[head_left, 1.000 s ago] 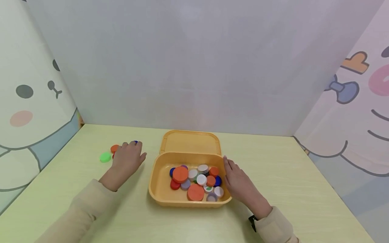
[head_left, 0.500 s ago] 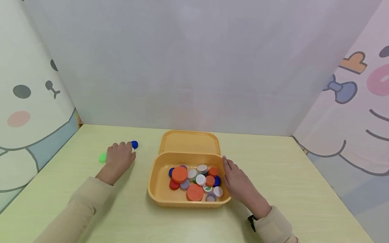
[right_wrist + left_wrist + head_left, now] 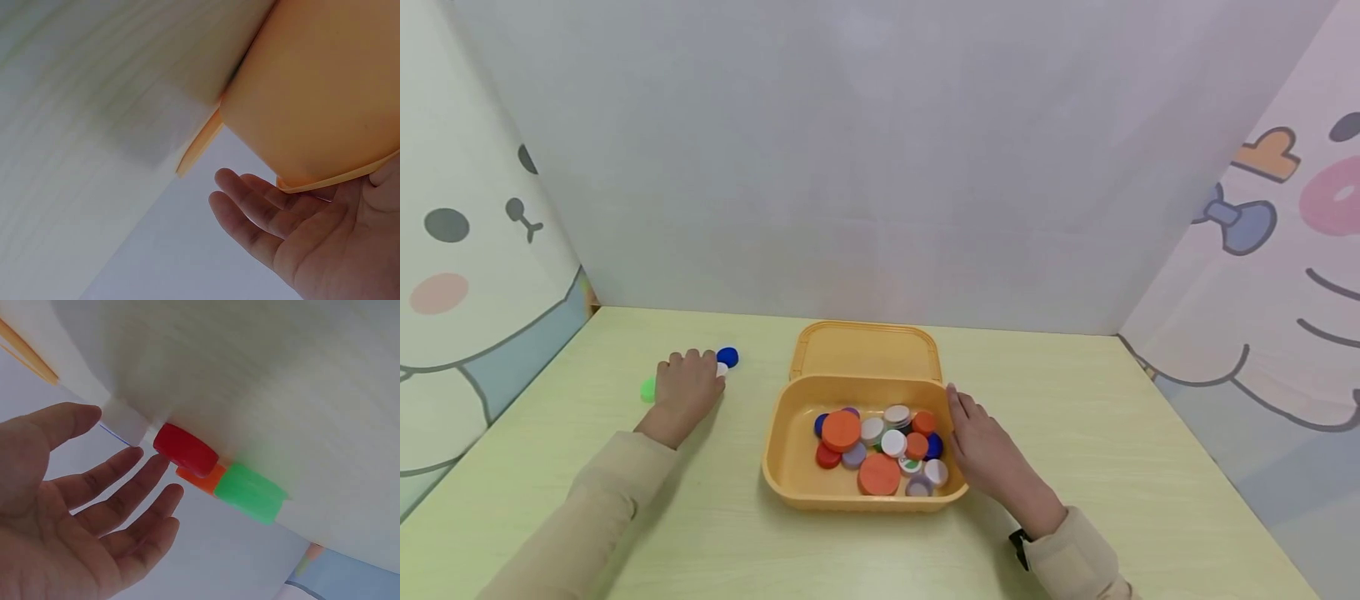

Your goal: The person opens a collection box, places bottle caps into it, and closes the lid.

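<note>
My left hand (image 3: pixel 685 387) hovers over a small group of bottle caps on the table at the left, fingers relaxed and bent a little. In the left wrist view its fingertips are right at a red cap (image 3: pixel 184 450). A white cap (image 3: pixel 125 422) lies near the thumb, and beyond the red one are an orange cap (image 3: pixel 201 482) and a green cap (image 3: pixel 253 494). My right hand (image 3: pixel 988 446) rests along the right rim of a yellow box (image 3: pixel 790 471), fingers extended. Inside the box lie several caps, including a large orange cap (image 3: pixel 878 475).
The box's yellow lid (image 3: pixel 865 352) lies folded back behind it. A blue cap (image 3: pixel 727 357) sits just beyond my left hand. A pale wall (image 3: pixel 880 167) closes off the back, and cartoon-printed panels (image 3: pixel 1225 317) stand at both sides.
My left hand has moved left over the caps, covering the orange one and uncovering the blue and white ones. The right hand stays at the box rim.
</note>
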`<state>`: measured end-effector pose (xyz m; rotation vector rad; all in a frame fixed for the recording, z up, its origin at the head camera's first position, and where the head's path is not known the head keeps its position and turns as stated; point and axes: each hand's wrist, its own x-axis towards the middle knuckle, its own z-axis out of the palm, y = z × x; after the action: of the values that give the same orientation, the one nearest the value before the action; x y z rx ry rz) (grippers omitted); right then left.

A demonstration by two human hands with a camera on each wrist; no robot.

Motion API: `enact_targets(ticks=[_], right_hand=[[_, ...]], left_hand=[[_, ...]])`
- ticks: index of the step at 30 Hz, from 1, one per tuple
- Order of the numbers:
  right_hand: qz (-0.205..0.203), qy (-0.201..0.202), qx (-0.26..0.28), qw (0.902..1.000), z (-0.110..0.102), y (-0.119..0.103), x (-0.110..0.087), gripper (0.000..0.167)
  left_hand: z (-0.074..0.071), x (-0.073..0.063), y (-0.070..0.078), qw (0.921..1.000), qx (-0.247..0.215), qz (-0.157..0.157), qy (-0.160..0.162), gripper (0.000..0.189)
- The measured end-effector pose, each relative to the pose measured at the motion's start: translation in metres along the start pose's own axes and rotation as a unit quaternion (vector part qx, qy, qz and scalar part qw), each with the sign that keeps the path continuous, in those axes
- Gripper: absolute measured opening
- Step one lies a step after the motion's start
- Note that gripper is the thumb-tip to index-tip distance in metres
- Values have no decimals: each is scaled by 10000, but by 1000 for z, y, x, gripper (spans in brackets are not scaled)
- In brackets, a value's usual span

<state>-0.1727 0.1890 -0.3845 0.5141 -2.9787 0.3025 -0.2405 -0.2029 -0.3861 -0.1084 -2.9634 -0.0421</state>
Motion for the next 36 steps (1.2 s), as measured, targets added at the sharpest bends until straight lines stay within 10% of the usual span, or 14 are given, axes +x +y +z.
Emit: enact_targets(ticks=[26,36], right_hand=[[61,-65,46,9999,0,-2,2,58],[45,-23,-5,10000,0,-1,2,58]], left_hand=[[-7,0,0,9998,-187,-45,-100,38],[-29,-17,20,9963,-356,454,644,35]])
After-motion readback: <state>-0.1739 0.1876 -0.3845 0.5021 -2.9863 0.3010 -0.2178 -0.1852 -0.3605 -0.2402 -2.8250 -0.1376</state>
